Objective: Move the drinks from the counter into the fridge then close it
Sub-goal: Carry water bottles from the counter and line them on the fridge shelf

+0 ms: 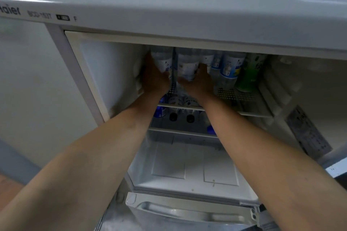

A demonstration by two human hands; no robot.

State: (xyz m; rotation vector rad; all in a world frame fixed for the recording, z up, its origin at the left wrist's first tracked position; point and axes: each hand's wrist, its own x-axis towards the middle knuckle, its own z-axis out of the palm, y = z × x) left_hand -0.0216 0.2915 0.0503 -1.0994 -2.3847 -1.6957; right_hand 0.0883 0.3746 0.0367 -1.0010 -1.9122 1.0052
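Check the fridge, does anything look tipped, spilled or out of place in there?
Nothing stands out. The bottles on the top shelf stand upright, with the left hand and right hand each holding a water bottle. No spill shows in the fridge.

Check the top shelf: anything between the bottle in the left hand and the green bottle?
Head view: the right hand's bottle, then blue-labelled bottles, stand between the left hand's bottle and the green bottle.

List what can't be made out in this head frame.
- Bottle tops on the upper shelf: cut off by the fridge's top frame.
- Left hand grip on its bottle: fingers hidden behind it.
- Right hand: fingertips hidden among bottles.
- Bottle labels: blurred.
- Counter, fridge door: out of frame.
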